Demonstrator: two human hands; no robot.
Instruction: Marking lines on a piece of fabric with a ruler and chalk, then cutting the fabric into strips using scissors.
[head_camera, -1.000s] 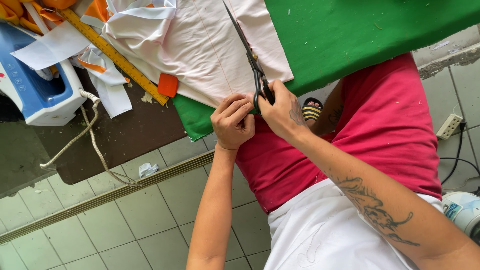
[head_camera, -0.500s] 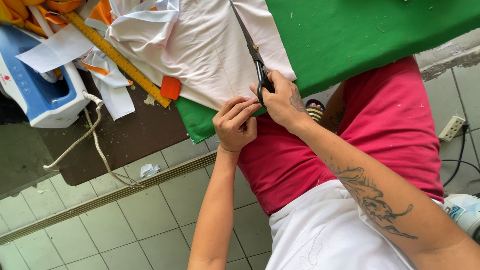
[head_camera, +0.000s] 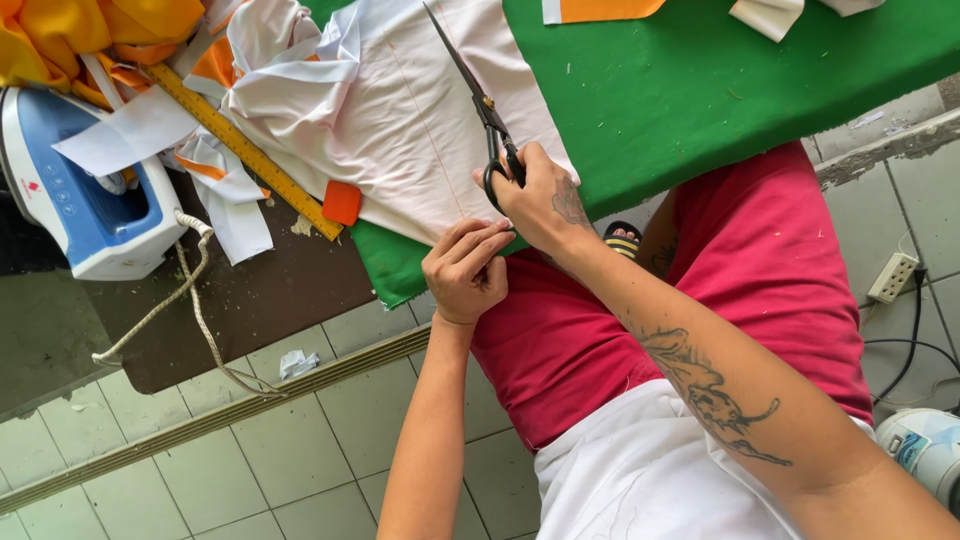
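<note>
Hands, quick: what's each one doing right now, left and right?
Left hand: closed, pinching the near edge of the white fabric.
Right hand: closed on the handles of the black scissors, blades lying on the fabric.

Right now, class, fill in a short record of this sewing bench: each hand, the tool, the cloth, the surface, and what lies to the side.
right hand: fingers through the handles of the scissors, blades lying on the cloth
left hand: pinching the near edge of the white fabric
cloth: white fabric with a thin marked line, spread flat
surface: green mat over a dark table
ruler: yellow ruler, beside the fabric
iron: blue and white iron, at the table's end, cord hanging
scraps: orange fabric, bunched at the far corner
</note>
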